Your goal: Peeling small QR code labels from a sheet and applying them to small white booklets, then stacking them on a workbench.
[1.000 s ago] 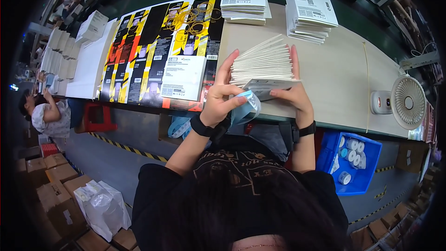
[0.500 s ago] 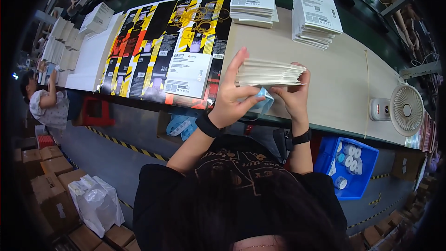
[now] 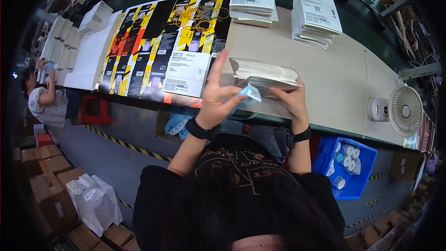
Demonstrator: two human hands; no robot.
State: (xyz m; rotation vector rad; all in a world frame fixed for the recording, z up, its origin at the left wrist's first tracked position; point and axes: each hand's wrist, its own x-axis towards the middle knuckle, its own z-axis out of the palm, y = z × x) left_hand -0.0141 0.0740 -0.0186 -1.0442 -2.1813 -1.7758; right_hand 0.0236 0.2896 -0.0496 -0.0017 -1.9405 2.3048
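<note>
My right hand (image 3: pixel 292 103) grips the right end of a stack of thin white card packets (image 3: pixel 265 70), thumb on the near side, other fingers hidden behind. The stack stands on edge over the beige board, its layered edges facing up and a greyish face toward me. Left of it, my left hand (image 3: pixel 214 98) pinches a light blue, shiny strip (image 3: pixel 252 93) between thumb and fingers, with the index finger pointing up. The strip's end lies close in front of the stack; whether it touches cannot be told. Part of the strip hangs below that hand.
Two piles of white packets (image 3: pixel 252 1) stand at the back. Rubber bands (image 3: pixel 193 18) and one white packet (image 3: pixel 186 75) lie on printed sheets at left. A fan (image 3: pixel 406 110) stands right, above a blue bin (image 3: pixel 320 165) of rolls. Another person (image 3: pixel 46 100) works far left.
My left hand has moved left and slightly down with the blue strip, away from the stack's left end. The stack has tilted, showing more of its near face; my right hand still grips it.
</note>
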